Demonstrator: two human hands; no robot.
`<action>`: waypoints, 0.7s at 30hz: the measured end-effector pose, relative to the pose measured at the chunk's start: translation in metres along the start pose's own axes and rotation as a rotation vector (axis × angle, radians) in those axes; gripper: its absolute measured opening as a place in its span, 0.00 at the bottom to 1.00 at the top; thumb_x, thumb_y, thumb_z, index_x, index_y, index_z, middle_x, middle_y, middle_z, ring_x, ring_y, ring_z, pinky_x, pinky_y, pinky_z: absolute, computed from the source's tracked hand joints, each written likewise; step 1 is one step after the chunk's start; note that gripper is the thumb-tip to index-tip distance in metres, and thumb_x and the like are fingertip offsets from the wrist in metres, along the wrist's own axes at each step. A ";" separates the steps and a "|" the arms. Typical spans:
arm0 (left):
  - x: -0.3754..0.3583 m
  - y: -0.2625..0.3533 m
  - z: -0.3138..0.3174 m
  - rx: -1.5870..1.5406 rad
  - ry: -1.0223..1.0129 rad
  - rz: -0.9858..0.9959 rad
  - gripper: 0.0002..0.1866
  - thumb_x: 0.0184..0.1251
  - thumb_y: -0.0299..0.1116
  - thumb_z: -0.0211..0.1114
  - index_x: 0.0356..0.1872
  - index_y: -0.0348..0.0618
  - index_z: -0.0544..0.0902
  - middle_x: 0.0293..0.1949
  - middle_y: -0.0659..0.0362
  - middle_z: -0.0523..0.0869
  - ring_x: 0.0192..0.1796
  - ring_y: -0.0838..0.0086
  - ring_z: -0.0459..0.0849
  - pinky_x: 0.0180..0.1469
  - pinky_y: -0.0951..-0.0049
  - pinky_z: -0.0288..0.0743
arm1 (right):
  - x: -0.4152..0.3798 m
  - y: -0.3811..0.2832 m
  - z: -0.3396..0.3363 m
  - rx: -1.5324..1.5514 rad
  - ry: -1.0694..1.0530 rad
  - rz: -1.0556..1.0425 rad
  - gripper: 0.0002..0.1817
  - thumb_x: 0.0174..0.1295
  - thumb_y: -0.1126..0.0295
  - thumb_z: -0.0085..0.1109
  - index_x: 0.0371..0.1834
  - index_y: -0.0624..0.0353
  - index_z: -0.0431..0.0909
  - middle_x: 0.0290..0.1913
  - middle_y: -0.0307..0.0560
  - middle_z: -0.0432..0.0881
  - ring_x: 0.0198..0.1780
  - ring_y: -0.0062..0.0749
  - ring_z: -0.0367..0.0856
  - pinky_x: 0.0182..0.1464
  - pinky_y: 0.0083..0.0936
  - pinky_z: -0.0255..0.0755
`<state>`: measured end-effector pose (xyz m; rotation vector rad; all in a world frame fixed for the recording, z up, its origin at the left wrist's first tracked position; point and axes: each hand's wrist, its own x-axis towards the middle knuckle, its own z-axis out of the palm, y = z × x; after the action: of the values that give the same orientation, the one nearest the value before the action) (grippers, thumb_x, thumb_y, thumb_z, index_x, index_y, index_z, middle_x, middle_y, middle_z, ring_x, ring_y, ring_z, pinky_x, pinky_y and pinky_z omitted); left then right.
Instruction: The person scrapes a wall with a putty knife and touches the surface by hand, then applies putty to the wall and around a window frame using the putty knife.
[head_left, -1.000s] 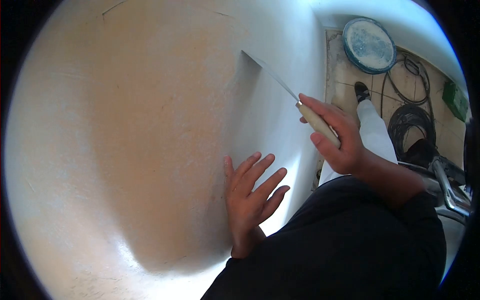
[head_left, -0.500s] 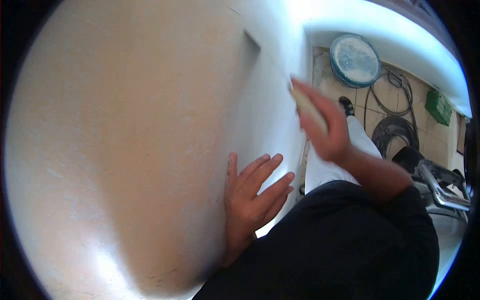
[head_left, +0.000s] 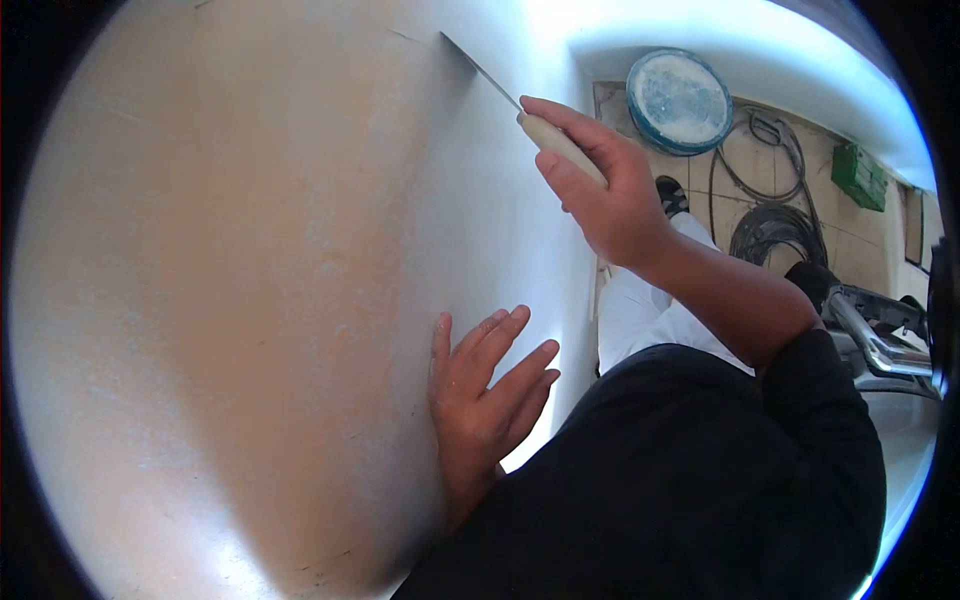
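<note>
My right hand (head_left: 612,190) grips the pale handle of a putty knife (head_left: 565,145), its fingers closed round it and the index finger stretched along the handle toward the blade. The thin metal blade appears almost edge-on, its far end close against the smooth tan and whitish surface (head_left: 270,250). Lower down, my left hand (head_left: 485,395) rests at that same surface with its fingers spread and nothing in them. Whitish residue speckles the left thumb and fingertips.
Beyond my legs, a blue-rimmed bucket (head_left: 680,103) with a whitish top stands on the tiled floor. A coiled black hose (head_left: 778,235) lies nearer, with a green crate (head_left: 860,178) to its right. Metal tubing (head_left: 885,345) stands at the right edge.
My right hand has moved up and to the left with the putty knife, and its blade now shows sharply. The left hand stays spread at the surface; the view has shifted slightly.
</note>
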<state>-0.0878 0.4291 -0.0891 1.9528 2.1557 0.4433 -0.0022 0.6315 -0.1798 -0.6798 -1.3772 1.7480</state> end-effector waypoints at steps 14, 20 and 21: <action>-0.009 -0.007 0.004 -0.042 0.145 0.007 0.42 0.59 0.37 0.79 0.72 0.50 0.65 0.74 0.24 0.56 0.75 0.23 0.55 0.71 0.29 0.55 | -0.030 0.008 -0.006 -0.235 -0.087 -0.344 0.32 0.61 0.69 0.61 0.71 0.65 0.71 0.33 0.53 0.82 0.28 0.33 0.78 0.33 0.29 0.74; -0.007 -0.009 0.005 -0.034 0.122 0.004 0.41 0.60 0.38 0.79 0.72 0.50 0.65 0.73 0.23 0.57 0.75 0.23 0.56 0.71 0.29 0.56 | -0.080 0.023 -0.007 -0.106 -0.331 -0.263 0.33 0.61 0.69 0.62 0.72 0.64 0.70 0.37 0.55 0.82 0.31 0.36 0.80 0.37 0.30 0.76; -0.007 -0.008 0.004 -0.023 0.122 0.017 0.41 0.60 0.38 0.78 0.72 0.50 0.65 0.73 0.22 0.57 0.75 0.23 0.56 0.71 0.29 0.56 | -0.053 0.023 -0.007 -0.220 -0.213 -0.393 0.33 0.61 0.69 0.62 0.72 0.64 0.70 0.39 0.56 0.83 0.33 0.38 0.81 0.39 0.32 0.77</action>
<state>-0.0931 0.4216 -0.0959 1.9821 2.1968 0.6020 0.0259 0.5883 -0.2071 -0.3113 -1.7343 1.3976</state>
